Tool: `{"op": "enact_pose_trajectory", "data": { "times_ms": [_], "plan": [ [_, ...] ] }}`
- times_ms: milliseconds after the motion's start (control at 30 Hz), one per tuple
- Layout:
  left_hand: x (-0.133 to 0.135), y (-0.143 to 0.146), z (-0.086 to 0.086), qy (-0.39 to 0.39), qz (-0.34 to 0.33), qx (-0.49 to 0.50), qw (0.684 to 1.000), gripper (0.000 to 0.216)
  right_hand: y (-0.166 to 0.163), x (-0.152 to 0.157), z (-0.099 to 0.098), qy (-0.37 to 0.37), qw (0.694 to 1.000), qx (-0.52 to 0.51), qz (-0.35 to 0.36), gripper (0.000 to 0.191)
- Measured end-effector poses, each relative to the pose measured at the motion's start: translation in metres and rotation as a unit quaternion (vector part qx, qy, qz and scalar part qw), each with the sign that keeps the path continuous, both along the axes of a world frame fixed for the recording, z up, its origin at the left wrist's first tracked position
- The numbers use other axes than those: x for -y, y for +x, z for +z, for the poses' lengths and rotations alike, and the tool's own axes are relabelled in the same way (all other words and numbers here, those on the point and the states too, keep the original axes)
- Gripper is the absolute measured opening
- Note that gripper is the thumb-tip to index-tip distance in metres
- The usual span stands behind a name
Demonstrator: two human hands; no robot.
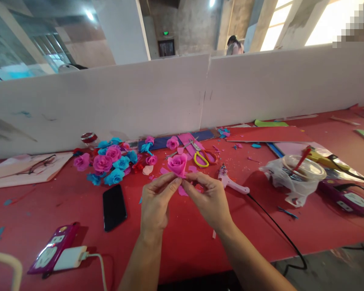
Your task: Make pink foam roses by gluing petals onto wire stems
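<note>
A pink paper rose [177, 165] is held upright above the red table, pinched at its base from both sides. My left hand [157, 202] closes thumb and fingers on the lower left of the flower. From the right, my right hand [208, 198] pinches the same base, its fingertips close to the left ones. Pink paper petals [183, 191] lie on the table behind and under the hands. Just beyond are yellow-handled scissors [201, 159] and, to the right, a pale glue gun [233, 184] with a dark, stained nozzle.
Finished pink and blue paper flowers [113, 176] cluster at the left, near a black phone [114, 208]. A purple power strip [53, 248] with a white charger sits front left. A lidded plastic cup [303, 166] in a bag stands right. The glue gun's cord [273, 220] runs off the front edge.
</note>
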State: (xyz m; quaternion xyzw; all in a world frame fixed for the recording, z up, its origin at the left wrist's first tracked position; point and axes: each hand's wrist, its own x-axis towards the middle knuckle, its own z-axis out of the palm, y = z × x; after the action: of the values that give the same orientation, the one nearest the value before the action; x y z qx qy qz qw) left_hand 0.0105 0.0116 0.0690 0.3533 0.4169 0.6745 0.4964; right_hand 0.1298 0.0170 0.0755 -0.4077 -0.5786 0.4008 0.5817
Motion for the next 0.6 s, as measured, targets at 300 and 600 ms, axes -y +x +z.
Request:
{"op": "enact_pose_trajectory", "data": {
  "times_ms": [300, 600],
  "plan": [
    [0.0006, -0.0028, -0.0051, 0.026, -0.005, 0.012, 1.000, 0.016, -0.0032, 0.0073, 0.0020, 0.106, 0.988, 0.096, -0.059, 0.013],
    [0.0050, 0.0030, -0.0022, 0.035, 0.021, 0.013, 0.999, 0.014, -0.0082, 0.0092, -0.0010, 0.249, 0.941, 0.182, -0.140, 0.012]
  ]
}}
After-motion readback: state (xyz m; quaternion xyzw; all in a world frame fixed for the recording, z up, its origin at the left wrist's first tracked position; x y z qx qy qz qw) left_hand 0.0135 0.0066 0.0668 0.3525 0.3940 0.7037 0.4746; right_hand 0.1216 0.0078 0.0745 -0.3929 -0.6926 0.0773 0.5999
